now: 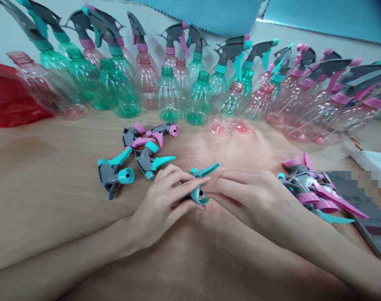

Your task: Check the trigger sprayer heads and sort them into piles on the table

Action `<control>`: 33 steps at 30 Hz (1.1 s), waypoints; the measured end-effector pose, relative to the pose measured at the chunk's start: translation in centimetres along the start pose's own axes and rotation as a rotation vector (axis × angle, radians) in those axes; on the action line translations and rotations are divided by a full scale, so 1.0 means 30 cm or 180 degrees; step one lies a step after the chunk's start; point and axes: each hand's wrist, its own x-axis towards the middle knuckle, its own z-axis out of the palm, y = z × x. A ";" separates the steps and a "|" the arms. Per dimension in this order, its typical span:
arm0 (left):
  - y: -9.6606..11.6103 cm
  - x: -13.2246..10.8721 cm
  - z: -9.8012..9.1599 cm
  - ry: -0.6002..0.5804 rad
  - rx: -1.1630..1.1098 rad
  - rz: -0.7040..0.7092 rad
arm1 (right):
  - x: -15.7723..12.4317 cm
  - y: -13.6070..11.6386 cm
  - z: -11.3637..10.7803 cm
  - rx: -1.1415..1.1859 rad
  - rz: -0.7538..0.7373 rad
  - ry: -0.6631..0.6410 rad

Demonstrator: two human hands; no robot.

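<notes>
My left hand is closed around a grey trigger spray head with a teal collar and lever, its collar opening turned towards me. At the right edge of that collar, my right hand has its fingers pinched together; whatever sits between their tips is hidden. Left of the hands lie two grey-and-teal spray heads, and behind them two grey-and-pink spray heads. To the right, beside my right wrist, several more pink and teal spray heads are heaped together.
Several green open-necked bottles and pink open-necked bottles stand in rows at the back. Behind and right are bottles fitted with spray heads. A red bag lies far left, a dark phone-like device at right, on the wooden table.
</notes>
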 end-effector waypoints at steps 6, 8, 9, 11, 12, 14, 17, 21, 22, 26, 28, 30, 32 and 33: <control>-0.007 -0.006 0.006 -0.0048 0.0063 0.0051 | 0.004 -0.018 -0.001 -0.0055 -0.0011 -0.0148; -0.007 -0.003 0.007 -0.0021 0.0018 0.0022 | 0.003 -0.018 -0.003 -0.0058 -0.0001 -0.0161; -0.006 -0.002 0.007 -0.0002 -0.0017 -0.0007 | 0.003 -0.017 -0.004 -0.0045 0.0013 -0.0169; -0.004 0.002 0.004 0.0041 -0.0096 -0.0045 | 0.002 -0.016 -0.009 -0.0023 0.0078 -0.0174; -0.002 0.004 0.003 0.0049 -0.0121 -0.0060 | 0.002 -0.016 -0.012 -0.0028 0.0134 -0.0169; -0.001 0.006 0.001 0.0048 -0.0145 -0.0069 | 0.001 -0.017 -0.015 -0.0070 0.0250 -0.0163; -0.001 0.006 0.000 0.0031 -0.0173 -0.0089 | 0.001 -0.020 -0.013 -0.0098 0.0266 -0.0144; -0.003 0.003 0.002 -0.0010 -0.0209 -0.0110 | 0.004 -0.019 -0.002 0.0092 0.0107 -0.0116; -0.003 0.003 0.001 -0.0021 -0.0202 -0.0096 | 0.005 -0.016 0.000 0.0122 0.0076 -0.0133; 0.003 0.009 -0.002 -0.0123 -0.0171 -0.0099 | 0.004 -0.006 0.002 0.0140 -0.0001 -0.0112; 0.003 0.011 -0.003 -0.0127 -0.0194 -0.0072 | -0.002 -0.006 0.001 0.0073 0.0041 -0.0021; 0.001 0.010 -0.001 -0.0112 -0.0216 -0.0021 | -0.009 -0.009 0.000 0.0008 0.0128 -0.0009; -0.002 0.005 0.000 -0.0114 -0.0222 0.0009 | -0.014 -0.017 0.000 0.0013 0.0161 -0.0133; -0.004 0.002 0.001 -0.0138 -0.0218 -0.0002 | -0.015 -0.021 0.000 0.0022 0.0139 -0.0208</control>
